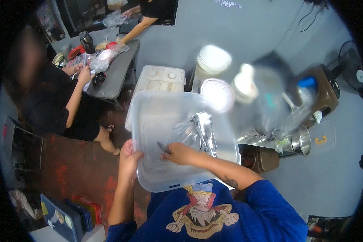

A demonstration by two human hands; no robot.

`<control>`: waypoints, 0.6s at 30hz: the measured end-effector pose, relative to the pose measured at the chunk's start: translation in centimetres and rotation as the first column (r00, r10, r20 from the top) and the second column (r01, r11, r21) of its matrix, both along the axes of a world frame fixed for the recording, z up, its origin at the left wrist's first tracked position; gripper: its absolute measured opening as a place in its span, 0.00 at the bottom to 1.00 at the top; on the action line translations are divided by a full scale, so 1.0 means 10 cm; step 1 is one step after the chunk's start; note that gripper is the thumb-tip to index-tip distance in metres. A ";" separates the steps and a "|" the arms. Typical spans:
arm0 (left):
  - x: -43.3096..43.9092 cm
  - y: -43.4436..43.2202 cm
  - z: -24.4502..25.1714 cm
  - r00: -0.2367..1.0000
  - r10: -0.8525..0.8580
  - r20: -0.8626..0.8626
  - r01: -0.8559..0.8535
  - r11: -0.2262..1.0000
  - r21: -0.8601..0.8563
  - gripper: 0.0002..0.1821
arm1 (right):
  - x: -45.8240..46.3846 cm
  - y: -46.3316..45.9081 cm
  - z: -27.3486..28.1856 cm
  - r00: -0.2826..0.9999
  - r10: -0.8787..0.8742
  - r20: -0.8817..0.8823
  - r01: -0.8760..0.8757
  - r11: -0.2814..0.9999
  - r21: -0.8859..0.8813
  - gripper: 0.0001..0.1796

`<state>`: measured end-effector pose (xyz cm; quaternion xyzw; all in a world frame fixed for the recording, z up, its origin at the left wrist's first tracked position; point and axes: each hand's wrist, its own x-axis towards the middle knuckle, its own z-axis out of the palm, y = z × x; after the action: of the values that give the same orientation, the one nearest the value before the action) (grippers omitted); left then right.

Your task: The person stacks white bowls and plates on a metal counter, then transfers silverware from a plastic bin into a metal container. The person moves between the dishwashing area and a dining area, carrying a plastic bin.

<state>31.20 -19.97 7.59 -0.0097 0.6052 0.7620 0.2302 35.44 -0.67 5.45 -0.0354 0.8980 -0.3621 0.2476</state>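
A translucent plastic bin [157, 112] is held up in front of my body. At its left rim, my left hand [130, 158] grips the wall with the thumb over the edge. My right hand [180, 153] reaches down inside, its fingers closed on a slim dark utensil [162, 147] whose exact kind I cannot make out. Metal spoons and forks [204, 127] lie in a loose pile on the right of the bin floor, just beyond my right hand. My forearm hides part of that pile.
A white cooler box [160, 78] stands behind the bin. On the right counter are white tubs [213, 59], a white lid [217, 95] and a steel pot [301, 140]. At left, a person [45, 103] handles items beside a grey table [118, 72]; another person's arm [139, 28] reaches over it.
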 end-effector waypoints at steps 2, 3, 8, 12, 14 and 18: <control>0.00 0.00 -0.03 1.000 0.015 0.022 -0.015 1.000 -0.016 0.22 | -0.08 0.22 -0.04 0.985 -0.172 -0.024 0.166 0.972 -0.167 0.19; -0.01 0.00 -0.04 0.999 0.022 0.027 -0.022 1.000 -0.015 0.22 | -0.15 0.43 -0.04 0.984 -0.177 0.015 0.177 0.978 -0.114 0.21; -0.01 0.01 -0.04 0.999 -0.016 -0.032 0.018 0.999 0.042 0.22 | -0.03 0.97 -0.20 0.974 -0.222 0.044 0.219 0.974 0.064 0.19; 0.00 0.02 0.02 1.000 -0.020 -0.016 0.021 0.997 0.074 0.22 | 0.17 0.92 -0.47 0.997 -0.037 0.070 0.022 0.981 0.193 0.15; 0.01 0.03 0.04 1.000 -0.003 0.003 0.003 0.999 0.051 0.22 | 0.23 0.94 -0.57 0.993 0.116 -0.032 -0.105 0.962 0.252 0.14; 0.01 0.03 0.07 1.000 -0.019 -0.018 0.020 1.000 0.005 0.22 | 0.32 0.99 -0.76 0.941 0.297 -0.161 -0.254 0.936 0.244 0.15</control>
<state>31.31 -19.67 8.25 0.0037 0.6054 0.7613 0.2321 38.64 9.21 -2.16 -0.1693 0.9383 -0.2170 0.2092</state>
